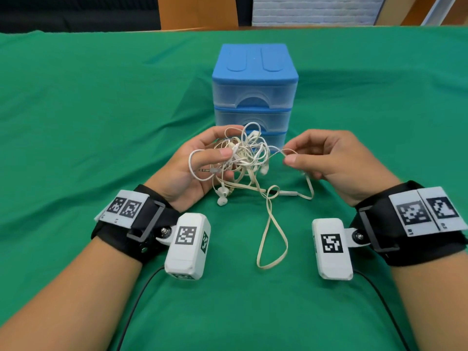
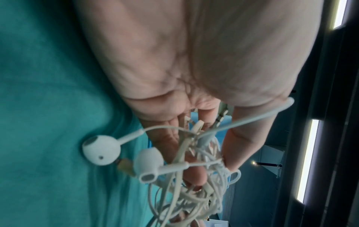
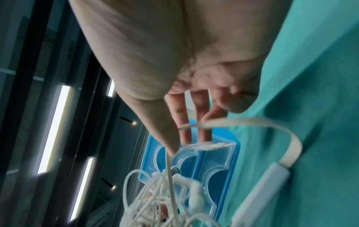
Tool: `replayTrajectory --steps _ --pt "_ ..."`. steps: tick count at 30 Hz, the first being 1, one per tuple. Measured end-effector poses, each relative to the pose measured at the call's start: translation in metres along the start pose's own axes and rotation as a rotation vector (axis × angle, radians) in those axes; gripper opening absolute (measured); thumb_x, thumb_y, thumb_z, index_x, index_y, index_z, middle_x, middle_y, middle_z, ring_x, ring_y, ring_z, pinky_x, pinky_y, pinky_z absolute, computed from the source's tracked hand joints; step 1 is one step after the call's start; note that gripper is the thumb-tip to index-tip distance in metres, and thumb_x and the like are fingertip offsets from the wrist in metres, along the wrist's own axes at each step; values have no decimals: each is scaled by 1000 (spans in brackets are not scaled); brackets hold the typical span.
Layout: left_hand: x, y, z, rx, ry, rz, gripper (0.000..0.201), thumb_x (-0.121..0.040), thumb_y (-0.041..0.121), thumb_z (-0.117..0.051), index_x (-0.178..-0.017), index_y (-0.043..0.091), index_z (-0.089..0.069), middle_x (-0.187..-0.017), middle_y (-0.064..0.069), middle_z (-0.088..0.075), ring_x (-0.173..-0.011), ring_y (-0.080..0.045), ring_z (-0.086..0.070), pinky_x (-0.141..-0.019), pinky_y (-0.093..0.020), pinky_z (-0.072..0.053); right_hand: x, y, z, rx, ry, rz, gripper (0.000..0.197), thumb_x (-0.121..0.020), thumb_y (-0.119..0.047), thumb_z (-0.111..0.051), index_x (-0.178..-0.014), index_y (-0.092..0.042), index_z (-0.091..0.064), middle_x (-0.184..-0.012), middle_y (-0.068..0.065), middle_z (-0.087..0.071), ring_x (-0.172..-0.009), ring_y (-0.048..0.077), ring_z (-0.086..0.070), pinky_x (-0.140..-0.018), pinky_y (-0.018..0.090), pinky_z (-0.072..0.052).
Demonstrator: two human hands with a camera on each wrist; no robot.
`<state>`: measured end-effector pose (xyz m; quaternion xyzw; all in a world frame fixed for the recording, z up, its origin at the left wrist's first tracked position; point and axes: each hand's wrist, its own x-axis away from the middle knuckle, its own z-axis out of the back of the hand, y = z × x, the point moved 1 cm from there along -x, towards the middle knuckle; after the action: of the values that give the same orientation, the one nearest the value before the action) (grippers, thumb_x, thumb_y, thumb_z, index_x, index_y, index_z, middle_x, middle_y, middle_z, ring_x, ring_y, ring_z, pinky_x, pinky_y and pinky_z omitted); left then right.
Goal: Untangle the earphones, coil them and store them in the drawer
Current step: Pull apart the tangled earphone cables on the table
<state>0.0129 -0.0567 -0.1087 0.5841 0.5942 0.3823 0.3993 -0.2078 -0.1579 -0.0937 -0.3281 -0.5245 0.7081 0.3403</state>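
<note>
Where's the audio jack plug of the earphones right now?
In the head view the jack plug sticks out leftward from the tangle of earphones, lying across the palm of the left hand, just below its thumb.

The drawer unit (image 1: 254, 95) is standing on the table (image 1: 76, 122) at the far centre, its three drawers stacked one above another. Nearer the person, the tangle of earphones (image 1: 243, 155) is hanging between the left hand (image 1: 197, 165) and the right hand (image 1: 329, 160), directly before the lowest drawer. A cable loop (image 1: 272, 239) is trailing onto the table below the tangle, lying between the two wrists.
</note>
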Motion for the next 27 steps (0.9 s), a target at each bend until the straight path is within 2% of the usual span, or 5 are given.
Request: replayTrajectory --steps 3,7,12,18,27 --pt "0 -1 0 -15 3 6 46 -86 6 -58 -132 7 -56 -108 -12 -59 -80 -17 -58 -63 -21 -53 -3 -1 7 139 119 50 34 -73 -31 -83 -103 -30 -69 -110 5 -68 -65 11 -47 -60 16 -38" --pt "0 -1 0 -35 23 12 47 -86 7 -60 -133 5 -56 -106 -9 -63 -83 -17 -60 -65 -21 -54 2 -20 8 32 155 220 21 -73 -31 -77 -90 -25 -65 -88 -4 -62 -62 7 -43 -57 11 -35" --pt "1 0 -1 -44 8 4 42 -88 6 -59 -131 7 -57 -115 -13 -62 -88 -18 -62 -67 -22 -55 12 -31 -12 408 -271 93 17 -83 -25 -79 -74 -11 -74 -55 -5 -57 -50 5 -45 -55 19 -38" --pt "0 -1 -5 -24 -3 -10 45 -89 6 -58 -134 5 -54 -114 -13 -61 -87 -16 -63 -67 -21 -55 11 -32 -25 810 -386 -32 27 -70 -42 -85 -69 -19 -70 -45 -14 -53 -42 2 -45 -48 16 -35" --pt "-3 6 -5 -399 96 -18 42 -83 15 -66 -124 9 -63 -107 -13 -65 -92 -22 -61 -86 -38 -46 15 -25 -9 339 -329 57 9 -86 -12 -75 -78 -10 -72 -63 -3 -56 -62 18 -41 -58 27 -33"
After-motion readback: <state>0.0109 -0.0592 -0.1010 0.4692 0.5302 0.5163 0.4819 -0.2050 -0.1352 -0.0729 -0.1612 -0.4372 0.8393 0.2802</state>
